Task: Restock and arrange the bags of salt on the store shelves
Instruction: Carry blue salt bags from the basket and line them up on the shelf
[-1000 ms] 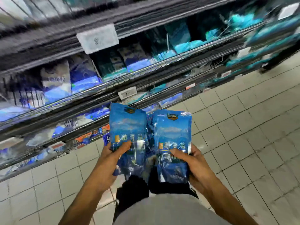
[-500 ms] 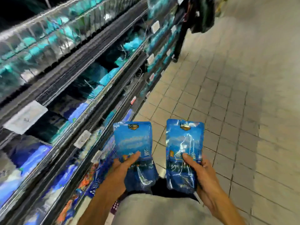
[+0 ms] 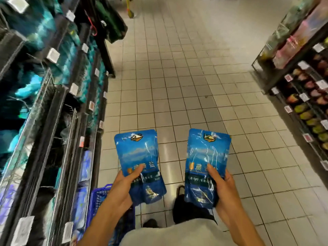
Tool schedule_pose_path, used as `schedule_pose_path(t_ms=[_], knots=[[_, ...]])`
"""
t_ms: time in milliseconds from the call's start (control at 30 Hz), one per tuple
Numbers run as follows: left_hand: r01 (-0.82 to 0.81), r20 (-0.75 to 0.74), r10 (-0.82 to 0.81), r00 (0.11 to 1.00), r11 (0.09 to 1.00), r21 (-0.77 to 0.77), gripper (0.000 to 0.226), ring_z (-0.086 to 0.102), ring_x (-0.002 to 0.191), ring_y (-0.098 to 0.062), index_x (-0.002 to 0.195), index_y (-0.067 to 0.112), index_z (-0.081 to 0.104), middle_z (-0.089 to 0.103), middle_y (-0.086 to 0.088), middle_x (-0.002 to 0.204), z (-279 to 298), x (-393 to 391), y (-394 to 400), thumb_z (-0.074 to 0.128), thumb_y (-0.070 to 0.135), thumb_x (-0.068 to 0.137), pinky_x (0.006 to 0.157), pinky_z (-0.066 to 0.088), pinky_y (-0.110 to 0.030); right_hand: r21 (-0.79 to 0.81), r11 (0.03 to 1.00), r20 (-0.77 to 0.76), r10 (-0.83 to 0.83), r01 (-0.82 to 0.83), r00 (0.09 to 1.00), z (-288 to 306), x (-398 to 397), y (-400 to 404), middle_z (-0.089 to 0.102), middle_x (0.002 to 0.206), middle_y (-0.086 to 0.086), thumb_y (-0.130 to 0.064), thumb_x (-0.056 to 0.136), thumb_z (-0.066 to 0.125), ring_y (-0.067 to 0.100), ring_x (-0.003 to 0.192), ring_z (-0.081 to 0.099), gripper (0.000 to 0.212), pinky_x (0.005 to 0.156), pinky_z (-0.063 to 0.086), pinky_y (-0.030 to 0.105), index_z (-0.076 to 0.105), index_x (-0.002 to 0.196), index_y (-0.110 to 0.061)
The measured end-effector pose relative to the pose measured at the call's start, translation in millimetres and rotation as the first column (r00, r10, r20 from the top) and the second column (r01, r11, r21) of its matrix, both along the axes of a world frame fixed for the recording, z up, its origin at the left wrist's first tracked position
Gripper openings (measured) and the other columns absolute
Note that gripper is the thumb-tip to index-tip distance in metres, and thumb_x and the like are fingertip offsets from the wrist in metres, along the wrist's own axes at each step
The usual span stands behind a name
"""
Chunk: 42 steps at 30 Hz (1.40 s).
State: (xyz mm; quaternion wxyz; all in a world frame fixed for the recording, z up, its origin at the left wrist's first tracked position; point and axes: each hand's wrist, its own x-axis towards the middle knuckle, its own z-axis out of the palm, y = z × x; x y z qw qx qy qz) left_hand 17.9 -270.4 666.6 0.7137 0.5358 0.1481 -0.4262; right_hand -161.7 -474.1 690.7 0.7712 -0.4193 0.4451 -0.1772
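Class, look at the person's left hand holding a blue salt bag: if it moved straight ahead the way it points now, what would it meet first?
Probably nothing soon. The left hand and its salt bag point up the aisle over bare floor tiles. The shelves run alongside to its left, though depth is unclear.

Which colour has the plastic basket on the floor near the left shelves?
Blue plastic basket; head view.

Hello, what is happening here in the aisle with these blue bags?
A person stands in a store aisle and holds two blue salt bags. The left hand grips the left bag, the right hand grips the right bag. Neither bag is on the shelves at the left yet. A blue basket sits on the floor below.
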Motion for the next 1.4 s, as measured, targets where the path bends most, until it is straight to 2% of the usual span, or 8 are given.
schedule_pose_path(t_ms=[133,233,333,667,800,1133,1267,1400], knots=[[0.055,0.068,-0.054,0.996,0.998,-0.004,0.060,0.075,0.101,-0.026,0.127,0.012,0.064,0.076,-0.012,0.115,-3,14,-51,0.080,0.024,0.070,0.071,0.063,-0.037,-0.003,0.999,-0.001,-0.039,0.039,0.999,-5,2,-46,0.078,0.107,0.010,-0.031,0.079,0.074,0.033,0.097,0.075,0.035,0.069,0.063,0.042,0.069,0.113,-0.025],[0.077,0.040,-0.076,0.996,0.996,-0.048,0.058,0.066,0.119,-0.040,0.137,0.006,0.056,0.068,-0.023,0.129,-6,24,-91,0.072,0.018,0.082,0.102,0.050,-0.061,-0.009,1.000,-0.007,-0.018,0.018,1.000,-11,14,-88,0.078,0.106,0.010,-0.032,0.078,0.076,0.032,0.096,0.076,0.035,0.070,0.063,0.043,0.069,0.112,-0.026],[0.045,0.027,-0.044,0.999,0.998,-0.046,0.055,0.062,0.124,-0.044,0.141,0.004,0.053,0.064,-0.026,0.133,-8,34,-126,0.066,0.014,0.088,0.110,0.040,-0.066,-0.029,0.999,-0.021,0.036,-0.036,0.999,-16,32,-129,0.078,0.105,0.008,-0.038,0.073,0.078,0.031,0.094,0.076,0.046,0.067,0.063,0.040,0.067,0.117,-0.026],[-0.073,0.116,0.072,0.991,0.997,-0.003,0.055,0.069,0.115,-0.036,0.132,0.012,0.063,0.070,-0.018,0.127,-17,110,-205,0.076,0.022,0.080,0.089,0.060,-0.047,-0.070,0.965,-0.053,0.249,-0.252,0.967,-19,137,-239,0.078,0.105,0.006,-0.048,0.065,0.082,0.027,0.094,0.077,0.059,0.067,0.062,0.038,0.066,0.118,-0.026],[-0.084,0.126,0.086,0.988,0.996,-0.022,0.044,0.069,0.115,-0.036,0.122,0.016,0.071,0.070,-0.017,0.127,-26,174,-235,0.078,0.024,0.080,0.089,0.060,-0.046,-0.061,0.959,-0.073,0.273,-0.278,0.959,-26,206,-271,0.079,0.103,0.005,-0.051,0.063,0.083,0.028,0.091,0.077,0.042,0.070,0.062,0.043,0.072,0.101,-0.038],[0.026,0.141,-0.022,0.990,0.999,-0.033,0.052,0.070,0.113,-0.035,0.120,0.021,0.072,0.071,-0.017,0.125,-19,367,-321,0.091,0.033,0.074,0.083,0.062,-0.043,-0.070,0.979,-0.068,0.189,-0.194,0.980,-23,386,-334,0.078,0.105,0.006,-0.046,0.066,0.083,0.027,0.094,0.077,0.058,0.068,0.063,0.039,0.067,0.118,-0.027],[0.011,0.129,-0.003,0.992,0.998,-0.063,0.032,0.072,0.108,-0.035,0.113,0.023,0.075,0.073,-0.017,0.121,-14,436,-356,0.079,0.024,0.081,0.077,0.062,-0.043,-0.069,0.983,-0.061,0.163,-0.167,0.985,-17,444,-365,0.078,0.105,0.006,-0.043,0.069,0.082,0.027,0.094,0.077,0.055,0.069,0.062,0.040,0.066,0.119,-0.027],[-0.015,0.111,0.020,0.994,0.999,-0.041,0.041,0.073,0.107,-0.034,0.125,0.016,0.065,0.073,-0.016,0.120,-15,498,-391,0.074,0.020,0.085,0.074,0.063,-0.042,-0.067,0.988,-0.047,0.135,-0.138,0.990,-15,500,-403,0.078,0.105,0.006,-0.046,0.066,0.084,0.028,0.094,0.077,0.056,0.069,0.062,0.041,0.068,0.117,-0.027]])
